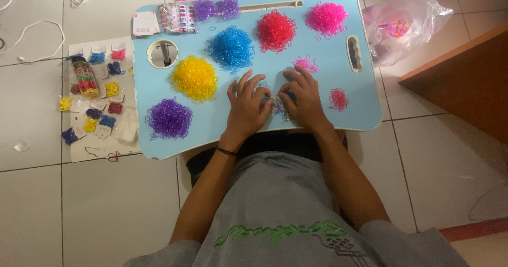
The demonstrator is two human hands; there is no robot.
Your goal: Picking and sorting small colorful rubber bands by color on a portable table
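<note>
Left hand [247, 108]: fingers spread flat, grip apart, steadying mixed bands [279, 107], frame centre.
Right hand [302, 99]: fingertips together, pinching those bands.
Counter [317, 61]: colour-sorted piles.

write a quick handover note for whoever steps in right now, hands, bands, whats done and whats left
Left hand lies palm down on the light blue lap tray, fingers spread. Right hand lies beside it; both sets of fingertips meet over a small mixed-colour bunch of bands. A grip cannot be made out.
Sorted heaps on the tray: purple, yellow, blue, red, pink.
Left: that mixed bunch, and two small loose clumps, pink and red.
A plastic bag with more bands lies on the floor to the right.
</note>
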